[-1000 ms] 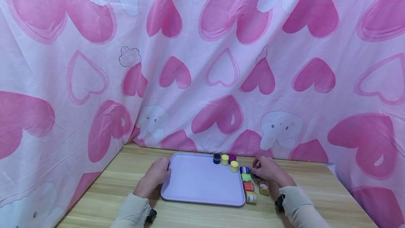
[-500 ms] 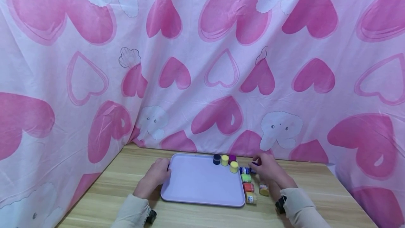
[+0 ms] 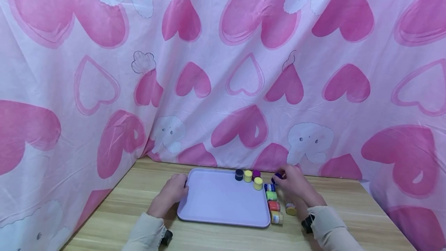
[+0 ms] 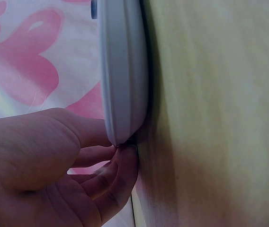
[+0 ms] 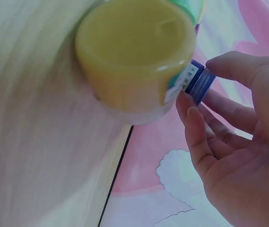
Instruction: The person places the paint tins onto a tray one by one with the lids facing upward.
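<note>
In the lower centre of the head view, the right hand (image 3: 294, 187) pinches a small blue-capped paint pot (image 3: 277, 177) between thumb and fingertips. A second ago that pot sat low beside the row; it is now lifted clear of the wooden table (image 3: 104, 220), just right of the lavender plastic tray (image 3: 216, 202). The left hand (image 3: 170, 196) grips the tray's left rim as before. 4 pots stand at the tray's upper right corner; 5 others (image 3: 273, 205) remain on the table, so this pot looks mid-transfer.
</note>
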